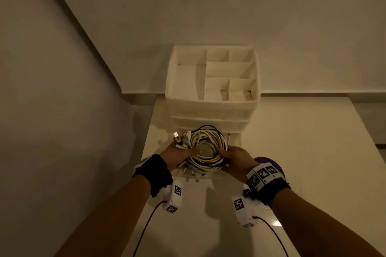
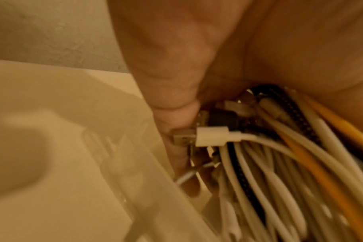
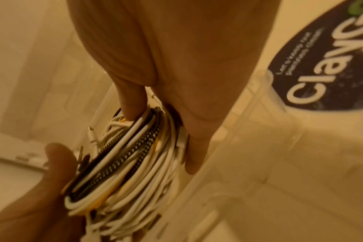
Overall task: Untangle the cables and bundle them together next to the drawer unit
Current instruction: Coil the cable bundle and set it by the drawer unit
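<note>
A round coil of white, yellow and black cables point(image 1: 208, 148) is held between both hands in front of the white drawer unit point(image 1: 213, 89). My left hand point(image 1: 181, 155) grips the coil's left side, where several USB plugs point(image 1: 181, 137) stick out. My right hand point(image 1: 234, 158) grips its right side, thumb over the strands. In the left wrist view a white plug point(image 2: 209, 136) lies against my fingers point(image 2: 176, 127). In the right wrist view my fingers point(image 3: 133, 101) curl round the cable coil point(image 3: 130, 155). The coil hangs over a clear plastic tray point(image 1: 206, 177).
The drawer unit's top has several open compartments and stands at the back of a pale table point(image 1: 292, 152) by the wall. A dark round sticker point(image 1: 267, 162) lies beside my right wrist. The table's left edge point(image 1: 146, 148) drops off near my left hand.
</note>
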Tool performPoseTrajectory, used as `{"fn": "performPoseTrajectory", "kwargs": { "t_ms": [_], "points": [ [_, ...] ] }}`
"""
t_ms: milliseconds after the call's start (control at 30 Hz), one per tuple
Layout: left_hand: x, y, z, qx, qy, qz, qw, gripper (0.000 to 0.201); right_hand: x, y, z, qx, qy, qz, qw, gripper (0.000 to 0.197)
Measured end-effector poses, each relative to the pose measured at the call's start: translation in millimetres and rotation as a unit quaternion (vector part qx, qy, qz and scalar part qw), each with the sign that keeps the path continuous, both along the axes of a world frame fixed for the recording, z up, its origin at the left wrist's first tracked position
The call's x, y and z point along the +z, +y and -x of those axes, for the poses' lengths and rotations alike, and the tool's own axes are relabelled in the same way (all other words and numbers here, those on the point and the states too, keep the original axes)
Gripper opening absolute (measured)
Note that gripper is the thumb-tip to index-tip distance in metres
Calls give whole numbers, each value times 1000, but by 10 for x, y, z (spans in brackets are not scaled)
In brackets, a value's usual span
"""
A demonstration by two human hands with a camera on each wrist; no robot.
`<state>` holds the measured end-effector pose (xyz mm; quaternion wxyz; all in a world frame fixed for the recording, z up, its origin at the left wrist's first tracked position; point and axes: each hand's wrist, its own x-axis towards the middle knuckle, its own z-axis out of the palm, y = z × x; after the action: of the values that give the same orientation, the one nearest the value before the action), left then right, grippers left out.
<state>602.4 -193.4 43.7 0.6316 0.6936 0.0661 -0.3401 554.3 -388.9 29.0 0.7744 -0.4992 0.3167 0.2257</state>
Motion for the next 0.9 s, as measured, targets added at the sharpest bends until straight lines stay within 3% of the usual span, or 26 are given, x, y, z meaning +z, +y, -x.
{"fn": "performPoseTrajectory", "kwargs": {
  "t_ms": [100,233,333,400,567,700,733,800,867,900],
  "points": [
    [-147,25,-41,-42,-7,9,999,36,-34,-52,0,55,17,50,997,14],
    [-294,-60,-61,-56,-5,-62,996,52,-18,4,-29,146,54,157,975,19],
    [-327,-188,-18,-5,-65,-182,981,39,10,67,-66,259,34,345,902,18],
    [-300,-280,59,36,-103,-243,964,43,-23,116,-53,264,36,427,864,26],
    [-259,-370,222,151,-147,-246,946,100,-75,190,31,199,19,457,867,70],
    [-138,-343,431,218,-263,-162,926,101,10,195,230,158,-126,522,829,71],
    [-173,-325,481,185,-327,-198,905,94,-7,198,277,165,-165,536,811,70],
    [-300,-293,565,29,-456,-316,831,73,-118,196,346,219,-218,579,754,68],
    [-395,-287,579,-145,-487,-389,768,62,-190,181,362,270,-244,600,713,71],
    [-425,-276,569,-209,-475,-408,751,63,-204,181,369,290,-253,602,699,74]
  ]
}}
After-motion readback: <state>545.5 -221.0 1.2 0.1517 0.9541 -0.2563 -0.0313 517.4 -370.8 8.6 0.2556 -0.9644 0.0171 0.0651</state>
